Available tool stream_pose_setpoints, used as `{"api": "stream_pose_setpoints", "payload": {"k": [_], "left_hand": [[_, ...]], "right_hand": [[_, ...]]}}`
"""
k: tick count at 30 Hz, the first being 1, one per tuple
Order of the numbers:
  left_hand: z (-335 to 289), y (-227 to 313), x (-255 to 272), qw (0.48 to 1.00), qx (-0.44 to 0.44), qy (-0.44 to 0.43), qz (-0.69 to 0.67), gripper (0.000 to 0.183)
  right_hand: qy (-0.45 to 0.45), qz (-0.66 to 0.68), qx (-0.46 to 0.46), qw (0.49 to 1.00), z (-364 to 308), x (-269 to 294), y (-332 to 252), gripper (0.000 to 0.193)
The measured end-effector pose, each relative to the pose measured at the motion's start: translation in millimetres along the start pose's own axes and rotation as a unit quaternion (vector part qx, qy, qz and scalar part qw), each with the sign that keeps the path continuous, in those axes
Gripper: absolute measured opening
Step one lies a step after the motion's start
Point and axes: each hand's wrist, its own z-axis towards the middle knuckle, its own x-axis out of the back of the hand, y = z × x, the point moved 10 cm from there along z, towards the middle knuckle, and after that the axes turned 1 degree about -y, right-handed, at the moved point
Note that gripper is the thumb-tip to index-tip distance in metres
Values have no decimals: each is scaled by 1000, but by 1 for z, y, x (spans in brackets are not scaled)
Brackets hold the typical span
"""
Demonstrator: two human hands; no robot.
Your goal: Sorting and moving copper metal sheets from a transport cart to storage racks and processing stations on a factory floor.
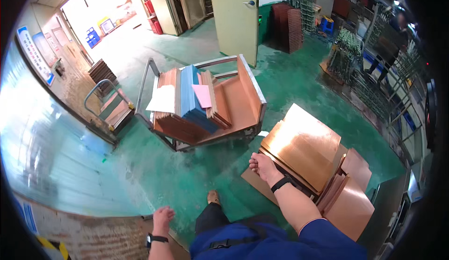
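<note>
My right hand [263,165] has its fingers curled in, with nothing visible in them. It is in front of the near left edge of a stack of shiny copper-coloured sheets [304,143]; whether it touches them I cannot tell. More copper-coloured panels [351,204] lean beside that stack on the right. Low on the left, my left hand [162,219] hangs in the air, its fingers loosely apart and holding nothing. Ahead stands a metal-framed cart [248,112] carrying upright brown boards [182,130], blue sheets [190,94] and a pink sheet [202,95].
A hand trolley [113,105] stands by the left wall. Beyond the cart is a pale door [236,17], standing ajar. Stacked brown boards [286,28] and metal racks [348,45] line the back right, where another person [390,45] stands. Green floor [145,176] surrounds the cart.
</note>
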Motion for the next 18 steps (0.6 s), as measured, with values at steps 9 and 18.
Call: {"api": "stream_pose_setpoints", "payload": {"k": [9, 18], "left_hand": [[184, 336, -168, 979, -129, -103, 116, 30], [329, 384, -319, 959, -73, -176, 207, 35]], "right_hand": [[96, -48, 14, 994, 172, -62, -76, 24], [126, -223, 47, 965, 385, -72, -90, 33]]}}
